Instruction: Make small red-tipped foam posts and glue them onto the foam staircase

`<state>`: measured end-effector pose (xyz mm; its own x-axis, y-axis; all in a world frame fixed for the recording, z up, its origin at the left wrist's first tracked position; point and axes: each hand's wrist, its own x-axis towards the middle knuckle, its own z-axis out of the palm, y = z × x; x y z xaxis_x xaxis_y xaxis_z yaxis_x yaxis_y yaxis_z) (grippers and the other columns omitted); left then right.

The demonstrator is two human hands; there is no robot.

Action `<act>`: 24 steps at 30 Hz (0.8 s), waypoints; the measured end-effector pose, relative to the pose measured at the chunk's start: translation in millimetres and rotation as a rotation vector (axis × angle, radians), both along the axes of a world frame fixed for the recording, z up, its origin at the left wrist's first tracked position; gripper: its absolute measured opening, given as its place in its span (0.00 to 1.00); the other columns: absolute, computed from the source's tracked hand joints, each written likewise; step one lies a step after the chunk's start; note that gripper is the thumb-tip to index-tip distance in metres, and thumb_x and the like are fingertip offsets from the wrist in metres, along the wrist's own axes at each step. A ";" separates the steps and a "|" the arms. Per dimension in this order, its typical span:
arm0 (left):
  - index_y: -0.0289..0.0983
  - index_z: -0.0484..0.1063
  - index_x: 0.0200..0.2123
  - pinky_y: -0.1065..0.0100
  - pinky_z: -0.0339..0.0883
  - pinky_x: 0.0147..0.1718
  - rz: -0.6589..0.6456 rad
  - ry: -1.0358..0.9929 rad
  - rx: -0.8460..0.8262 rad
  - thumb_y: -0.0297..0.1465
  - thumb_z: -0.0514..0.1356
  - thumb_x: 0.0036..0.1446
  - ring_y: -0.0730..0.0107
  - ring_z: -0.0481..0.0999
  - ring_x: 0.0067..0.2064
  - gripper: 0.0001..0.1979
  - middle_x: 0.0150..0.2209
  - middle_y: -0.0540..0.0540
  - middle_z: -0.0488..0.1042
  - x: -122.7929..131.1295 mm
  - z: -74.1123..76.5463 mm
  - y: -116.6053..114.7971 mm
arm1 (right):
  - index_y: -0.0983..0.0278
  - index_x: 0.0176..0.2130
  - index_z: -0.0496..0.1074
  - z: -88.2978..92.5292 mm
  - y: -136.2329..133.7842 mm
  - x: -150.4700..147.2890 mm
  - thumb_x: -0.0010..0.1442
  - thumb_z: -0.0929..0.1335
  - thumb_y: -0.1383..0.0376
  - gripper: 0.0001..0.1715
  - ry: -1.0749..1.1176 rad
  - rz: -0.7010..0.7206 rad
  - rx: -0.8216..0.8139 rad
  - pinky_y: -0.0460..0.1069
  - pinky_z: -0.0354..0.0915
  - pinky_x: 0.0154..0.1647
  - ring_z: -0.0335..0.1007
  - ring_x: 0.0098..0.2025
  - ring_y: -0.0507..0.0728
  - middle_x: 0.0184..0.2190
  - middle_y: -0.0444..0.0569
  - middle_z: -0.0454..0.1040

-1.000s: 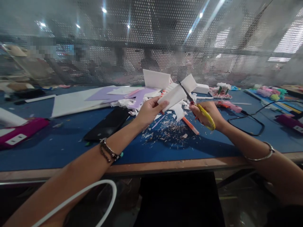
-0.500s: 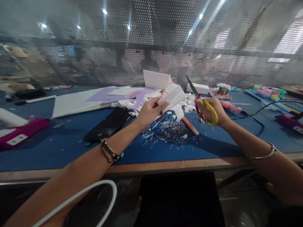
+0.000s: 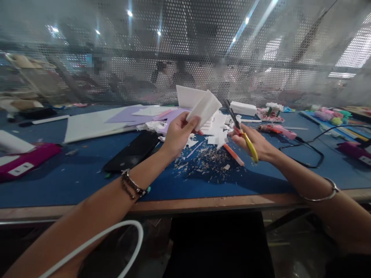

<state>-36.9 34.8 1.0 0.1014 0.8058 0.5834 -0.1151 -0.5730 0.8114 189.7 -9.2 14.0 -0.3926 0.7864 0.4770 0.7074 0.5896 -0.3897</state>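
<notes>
At the far left of the blue worktop [image 3: 72, 189] lay a magenta block [image 3: 37, 156] with a white panel on its side. Right of it, a large white board [image 3: 84, 125] lay flat, partly covered by lilac sheets [image 3: 124, 114]. A black phone [image 3: 131, 152] rested in front of them, at a slant, near my left forearm, where I wore dark bracelets [image 3: 133, 185].

My left hand [image 3: 178, 133] was clamped on a white foam piece [image 3: 204, 108], pinching its lower end between thumb and fingers. I had the piece raised above the worktop, tilted, its free end pointing up and away from me, in front of an upright white panel [image 3: 185, 94]. I could not tell whether it was one folded layer or two. Below it spread a heap of white scraps [image 3: 216, 131], with fine shavings [image 3: 207, 166] scattered nearer me and an orange stick [image 3: 234, 154] lying beside them.

My right hand [image 3: 256, 143] was closed around the red and yellow handles of the scissors [image 3: 239, 129]; their blades pointed up and away, just beside the foam piece, with a gap showing between. Beyond that hand lay a pink glue gun [image 3: 286, 133], then a looping black cable [image 3: 322, 156] and, farther right, a pastel fluffy bundle [image 3: 333, 114].
</notes>
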 end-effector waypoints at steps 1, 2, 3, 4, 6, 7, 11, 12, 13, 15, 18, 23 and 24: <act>0.36 0.67 0.32 0.77 0.66 0.20 -0.011 -0.001 -0.011 0.42 0.61 0.50 0.82 0.69 0.19 0.15 0.24 0.54 0.68 0.0 0.8 -1.1 | 0.65 0.33 0.61 -1.3 -0.8 -0.9 0.55 0.56 0.40 0.31 -0.018 0.011 -0.005 0.48 0.55 0.30 0.62 0.30 0.54 0.29 0.50 0.67; 0.37 0.66 0.33 0.77 0.65 0.18 -0.023 -0.001 -0.022 0.43 0.60 0.51 0.82 0.69 0.17 0.15 0.24 0.54 0.69 0.2 1.5 -2.6 | 0.65 0.34 0.60 -2.7 -0.9 -1.6 0.55 0.56 0.40 0.30 -0.042 0.015 -0.008 0.49 0.55 0.30 0.61 0.30 0.54 0.29 0.49 0.66; 0.37 0.66 0.34 0.77 0.64 0.16 -0.032 0.000 -0.030 0.43 0.60 0.52 0.82 0.68 0.16 0.15 0.24 0.54 0.70 0.4 2.2 -4.3 | 0.65 0.34 0.59 -4.2 -0.5 -2.2 0.55 0.57 0.41 0.29 -0.070 0.016 -0.009 0.49 0.55 0.30 0.60 0.29 0.54 0.29 0.49 0.65; 0.37 0.65 0.35 0.77 0.63 0.15 -0.040 0.002 -0.034 0.42 0.59 0.52 0.82 0.68 0.15 0.15 0.25 0.53 0.71 0.8 2.9 -6.2 | 0.65 0.33 0.59 -5.7 0.3 -2.6 0.55 0.57 0.41 0.28 -0.096 0.015 -0.008 0.49 0.54 0.30 0.59 0.28 0.53 0.28 0.48 0.64; 0.37 0.64 0.34 0.77 0.62 0.15 -0.047 0.002 -0.035 0.42 0.59 0.53 0.82 0.69 0.14 0.14 0.26 0.52 0.73 1.6 4.2 -10.0 | 0.64 0.32 0.58 -8.4 2.2 -3.1 0.55 0.58 0.42 0.27 -0.135 0.022 -0.003 0.48 0.53 0.29 0.57 0.28 0.53 0.27 0.47 0.63; 0.37 0.64 0.34 0.78 0.62 0.15 -0.051 -0.001 -0.035 0.41 0.59 0.54 0.82 0.69 0.15 0.14 0.27 0.51 0.74 2.0 4.8 -11.8 | 0.64 0.33 0.58 -9.3 2.9 -3.4 0.55 0.59 0.42 0.27 -0.143 0.036 0.003 0.48 0.53 0.29 0.57 0.28 0.53 0.28 0.47 0.63; 0.37 0.61 0.34 0.78 0.62 0.15 -0.004 -0.022 -0.020 0.40 0.57 0.56 0.80 0.72 0.16 0.12 0.28 0.49 0.76 3.2 7.1 -17.7 | 0.64 0.36 0.59 -10.4 1.5 -5.2 0.53 0.60 0.42 0.29 -0.139 0.096 0.022 0.48 0.53 0.31 0.58 0.30 0.53 0.31 0.48 0.64; 0.37 0.61 0.33 0.77 0.63 0.16 0.018 -0.019 -0.006 0.39 0.57 0.56 0.79 0.73 0.17 0.12 0.28 0.49 0.77 3.8 7.5 -19.2 | 0.64 0.36 0.59 -10.2 0.3 -6.1 0.53 0.61 0.41 0.29 -0.135 0.098 0.018 0.48 0.53 0.31 0.57 0.30 0.53 0.31 0.48 0.64; 0.37 0.60 0.33 0.77 0.63 0.16 0.037 -0.010 0.014 0.39 0.56 0.56 0.79 0.73 0.17 0.12 0.29 0.49 0.77 4.6 7.7 -20.8 | 0.65 0.36 0.60 -9.7 -1.0 -7.1 0.52 0.61 0.41 0.30 -0.133 0.094 0.006 0.48 0.53 0.31 0.57 0.30 0.53 0.31 0.47 0.64; 0.37 0.59 0.33 0.77 0.65 0.16 0.052 0.017 0.055 0.39 0.56 0.57 0.77 0.74 0.18 0.11 0.28 0.49 0.77 7.2 7.7 -24.6 | 0.64 0.36 0.61 -8.6 -3.5 -9.0 0.52 0.62 0.41 0.30 -0.127 0.087 -0.033 0.48 0.53 0.31 0.57 0.29 0.53 0.29 0.46 0.63; 0.37 0.58 0.32 0.76 0.69 0.17 0.032 0.034 0.140 0.38 0.56 0.57 0.72 0.77 0.23 0.11 0.29 0.48 0.76 12.7 6.0 -29.7 | 0.65 0.35 0.62 -6.6 -5.7 -11.2 0.52 0.62 0.41 0.29 -0.096 0.110 -0.077 0.47 0.53 0.30 0.57 0.29 0.52 0.28 0.45 0.63; 0.38 0.57 0.30 0.74 0.72 0.18 -0.001 0.041 0.237 0.37 0.56 0.57 0.66 0.79 0.32 0.11 0.30 0.47 0.74 17.1 0.8 -32.1 | 0.65 0.31 0.61 -4.9 -6.1 -13.1 0.51 0.61 0.40 0.30 -0.062 0.156 -0.098 0.47 0.53 0.30 0.59 0.29 0.52 0.27 0.45 0.62; 0.38 0.57 0.30 0.74 0.72 0.18 -0.001 0.048 0.238 0.36 0.56 0.57 0.66 0.79 0.31 0.11 0.29 0.48 0.74 17.0 0.0 -32.2 | 0.65 0.30 0.61 -5.0 -6.2 -13.7 0.52 0.60 0.40 0.30 -0.068 0.161 -0.094 0.47 0.53 0.30 0.59 0.28 0.51 0.26 0.45 0.62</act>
